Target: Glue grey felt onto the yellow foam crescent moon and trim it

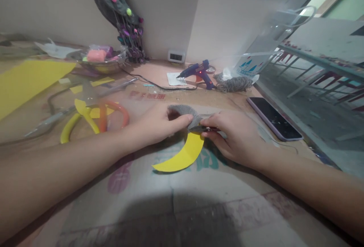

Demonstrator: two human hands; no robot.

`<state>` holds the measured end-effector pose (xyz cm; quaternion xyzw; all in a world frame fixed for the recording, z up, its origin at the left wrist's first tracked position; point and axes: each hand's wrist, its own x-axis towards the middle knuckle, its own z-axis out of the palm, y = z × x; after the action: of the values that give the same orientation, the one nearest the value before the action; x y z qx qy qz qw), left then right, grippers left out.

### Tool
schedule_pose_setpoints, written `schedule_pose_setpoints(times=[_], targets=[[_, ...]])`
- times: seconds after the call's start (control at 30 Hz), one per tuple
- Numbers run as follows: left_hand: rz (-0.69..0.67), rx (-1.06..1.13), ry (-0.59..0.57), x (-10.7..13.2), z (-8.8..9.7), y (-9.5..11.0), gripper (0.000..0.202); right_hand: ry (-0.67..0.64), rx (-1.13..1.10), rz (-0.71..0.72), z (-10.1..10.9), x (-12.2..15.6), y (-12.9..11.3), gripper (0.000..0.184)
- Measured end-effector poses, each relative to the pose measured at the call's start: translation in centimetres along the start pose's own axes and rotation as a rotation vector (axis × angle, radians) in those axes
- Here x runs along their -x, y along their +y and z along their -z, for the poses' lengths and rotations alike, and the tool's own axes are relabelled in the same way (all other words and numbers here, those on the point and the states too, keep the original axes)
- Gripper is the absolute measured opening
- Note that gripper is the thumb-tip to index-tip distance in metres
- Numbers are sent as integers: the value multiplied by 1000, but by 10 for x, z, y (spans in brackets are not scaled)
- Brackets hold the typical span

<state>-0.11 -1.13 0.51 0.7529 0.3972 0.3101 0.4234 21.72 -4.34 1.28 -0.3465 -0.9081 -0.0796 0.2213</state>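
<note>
Yellow crescent-shaped paper (183, 157) curves down-left from between both hands; the left hand (160, 121) pinches its grey yarn-wrapped upper end (184, 109), while the right hand (237, 129), closed around a small dark-bladed metal tool (198, 128), sits nearer its bare part.

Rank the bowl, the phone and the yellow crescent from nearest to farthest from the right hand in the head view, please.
1. Yellow crescent: immediately left of the right hand.
2. Phone: to the hand's right.
3. Bowl: far left, toward the wall.
</note>
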Motion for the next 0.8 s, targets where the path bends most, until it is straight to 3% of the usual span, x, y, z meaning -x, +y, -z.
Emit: schedule_pose_setpoints(times=[0.8], targets=[[-4,-74,-54,0,0,-1,29,34,145,163,-2,-2,1,19]])
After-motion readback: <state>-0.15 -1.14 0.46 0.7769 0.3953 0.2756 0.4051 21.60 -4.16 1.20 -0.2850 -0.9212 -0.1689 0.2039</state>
